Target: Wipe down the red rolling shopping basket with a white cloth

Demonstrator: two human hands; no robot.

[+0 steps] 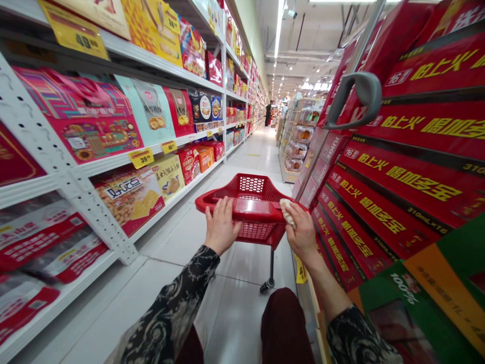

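My left hand [222, 226] curls lightly over the handle [252, 215] of a red shopping cart [250, 184]. My right hand [299, 233] clenches a white wad [287, 211], maybe tissue, against the same handle. The cart stands just ahead on the tiled floor [170, 237], between shelves [125, 96] of boxed snacks and stacked red cartons [382, 202].

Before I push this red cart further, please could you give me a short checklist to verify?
1. Left hand on the cart handle: ok.
2. Right hand free to grip: not ok, its fingers hold a white crumpled item.
3. What the white crumpled item is: cannot tell.
4. Caster down on the floor tiles: ok.
5. Space on the right: not ok, the stacked red cartons stand close beside the right hand.
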